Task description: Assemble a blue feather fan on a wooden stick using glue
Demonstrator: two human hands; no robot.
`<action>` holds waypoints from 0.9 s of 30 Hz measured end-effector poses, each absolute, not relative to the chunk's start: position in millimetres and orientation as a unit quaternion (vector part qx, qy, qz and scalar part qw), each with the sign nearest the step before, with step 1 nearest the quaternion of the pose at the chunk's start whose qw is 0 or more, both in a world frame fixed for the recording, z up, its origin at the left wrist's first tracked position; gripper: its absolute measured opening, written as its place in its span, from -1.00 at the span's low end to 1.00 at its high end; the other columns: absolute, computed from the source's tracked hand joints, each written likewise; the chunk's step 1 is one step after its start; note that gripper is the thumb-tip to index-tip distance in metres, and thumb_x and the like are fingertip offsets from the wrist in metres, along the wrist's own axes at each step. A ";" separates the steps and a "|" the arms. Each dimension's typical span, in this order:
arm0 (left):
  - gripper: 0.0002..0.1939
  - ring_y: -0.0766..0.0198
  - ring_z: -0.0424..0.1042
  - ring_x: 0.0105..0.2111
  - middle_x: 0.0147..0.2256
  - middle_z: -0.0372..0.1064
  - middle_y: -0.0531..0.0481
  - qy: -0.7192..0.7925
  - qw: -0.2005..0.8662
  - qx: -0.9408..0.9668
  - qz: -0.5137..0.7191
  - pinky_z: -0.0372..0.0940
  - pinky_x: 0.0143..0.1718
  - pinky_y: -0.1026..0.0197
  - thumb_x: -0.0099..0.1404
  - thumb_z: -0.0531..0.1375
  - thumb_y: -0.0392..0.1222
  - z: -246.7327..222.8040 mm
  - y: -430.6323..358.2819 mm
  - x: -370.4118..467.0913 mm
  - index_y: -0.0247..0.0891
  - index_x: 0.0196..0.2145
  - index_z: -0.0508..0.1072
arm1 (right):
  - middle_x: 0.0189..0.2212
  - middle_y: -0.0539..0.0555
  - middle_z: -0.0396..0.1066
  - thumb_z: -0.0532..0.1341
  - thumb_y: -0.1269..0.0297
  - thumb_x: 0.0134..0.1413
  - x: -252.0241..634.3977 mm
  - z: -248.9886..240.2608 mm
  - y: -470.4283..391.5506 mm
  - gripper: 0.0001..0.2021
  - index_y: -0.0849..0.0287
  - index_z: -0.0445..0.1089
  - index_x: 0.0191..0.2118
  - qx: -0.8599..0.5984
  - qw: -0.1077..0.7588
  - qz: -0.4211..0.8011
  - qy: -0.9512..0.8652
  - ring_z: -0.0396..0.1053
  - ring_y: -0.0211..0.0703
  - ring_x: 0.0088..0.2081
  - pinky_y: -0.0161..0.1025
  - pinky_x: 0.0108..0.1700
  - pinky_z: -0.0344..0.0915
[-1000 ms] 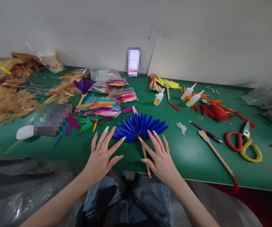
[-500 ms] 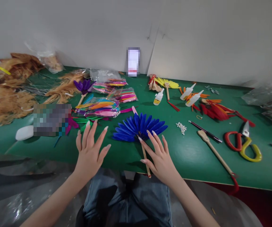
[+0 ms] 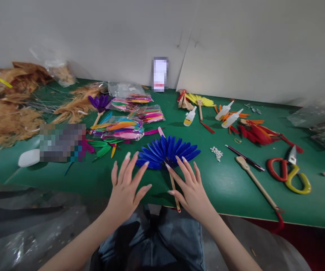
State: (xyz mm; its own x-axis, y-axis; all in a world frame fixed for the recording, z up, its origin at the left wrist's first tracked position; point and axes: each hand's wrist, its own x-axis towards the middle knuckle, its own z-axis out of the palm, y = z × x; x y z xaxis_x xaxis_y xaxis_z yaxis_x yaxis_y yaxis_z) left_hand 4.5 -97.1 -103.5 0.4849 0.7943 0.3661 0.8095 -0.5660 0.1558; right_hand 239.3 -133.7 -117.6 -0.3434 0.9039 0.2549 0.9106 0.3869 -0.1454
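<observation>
A fan of blue feathers (image 3: 166, 150) lies on the green table with its wooden handle (image 3: 173, 188) pointing toward me. Over the fan's right side, my right hand (image 3: 190, 186) is spread, its index fingertip at the base of the feathers and its thumb near the handle. My left hand (image 3: 127, 188) has its fingers apart and holds nothing; its fingertips are at the left edge of the blue feathers. Whether they touch the feathers, I cannot tell. Small white beads (image 3: 216, 153) are scattered right of the fan.
To the right lie a pen (image 3: 245, 158), a bare wooden handle (image 3: 260, 184) and scissors (image 3: 292, 165). Behind are glue bottles (image 3: 190, 116) and a yellow feather fan (image 3: 200, 100). Bagged coloured feathers (image 3: 119, 130) and brown fibre (image 3: 10, 116) fill the left. A phone (image 3: 160, 73) leans on the wall.
My left hand has moved right, from beside the green feathers to the left edge of the blue fan. My right hand and the fan have stayed in place.
</observation>
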 end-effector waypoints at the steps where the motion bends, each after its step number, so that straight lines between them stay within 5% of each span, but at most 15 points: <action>1: -0.51 -0.08 -0.24 0.31 0.32 -0.18 -0.20 -0.455 0.014 -0.870 -0.189 -0.30 0.24 -0.22 0.38 -0.01 -0.05 -104.5 -96.8 4.9 -0.15 0.23 0.15 | 0.35 0.21 -0.25 -0.03 -0.05 0.23 239.3 -117.6 -133.8 -0.38 0.10 -0.07 0.32 -0.553 0.147 -0.011 -0.820 -0.30 0.13 0.35 0.24 0.26 -0.15; 13: -0.56 -0.07 -0.24 0.31 0.29 -0.12 -0.21 -0.527 0.022 -0.819 -0.227 -0.34 0.26 -0.21 0.38 0.00 -0.16 -108.2 -98.8 -15.6 -0.19 0.20 0.18 | 0.35 0.21 -0.25 -0.03 -0.05 0.23 238.9 -117.2 -134.0 -0.38 0.12 -0.07 0.32 -0.554 0.140 -0.011 -0.820 -0.32 0.12 0.35 0.23 0.26 -0.15; 19: -0.67 -0.12 -0.11 0.27 0.25 -0.03 -0.23 -0.563 0.006 -0.794 -0.230 -0.14 0.20 -0.22 0.37 0.02 -0.13 -112.3 -97.5 -11.5 -0.17 0.06 0.31 | 0.35 0.21 -0.24 -0.03 -0.05 0.23 239.2 -117.4 -134.6 -0.38 0.11 -0.07 0.32 -0.555 0.140 -0.010 -0.820 -0.31 0.12 0.35 0.23 0.26 -0.15; 23: -0.79 -0.12 0.15 0.09 0.02 0.16 -0.24 -0.609 0.007 -0.760 -0.228 0.09 0.04 -0.18 0.33 0.06 -0.09 -107.1 -74.8 -19.2 -0.19 -0.22 0.43 | 0.35 0.20 -0.26 -0.03 -0.05 0.23 239.5 -117.1 -134.8 -0.37 0.09 -0.11 0.33 -0.553 0.147 -0.010 -0.820 -0.30 0.12 0.35 0.23 0.26 -0.15; 27: -0.74 -0.01 0.24 -0.13 -0.21 0.18 -0.17 -0.563 -0.020 -0.802 -0.200 0.18 -0.06 -0.12 0.33 0.02 -0.06 -107.9 -52.9 -24.9 -0.21 -0.28 0.44 | 0.35 0.20 -0.27 -0.03 -0.05 0.24 239.4 -116.9 -134.3 -0.38 0.06 -0.11 0.33 -0.554 0.143 -0.010 -0.820 -0.32 0.12 0.35 0.23 0.26 -0.16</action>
State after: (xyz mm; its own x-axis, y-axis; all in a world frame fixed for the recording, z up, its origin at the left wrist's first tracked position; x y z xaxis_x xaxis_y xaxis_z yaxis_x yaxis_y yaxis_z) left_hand -24.9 -52.9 -107.9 0.2874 0.9105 0.2972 0.8942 -0.3663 0.2575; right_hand 239.4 -134.3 -116.9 -0.3446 0.9063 0.2447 0.9118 0.3851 -0.1424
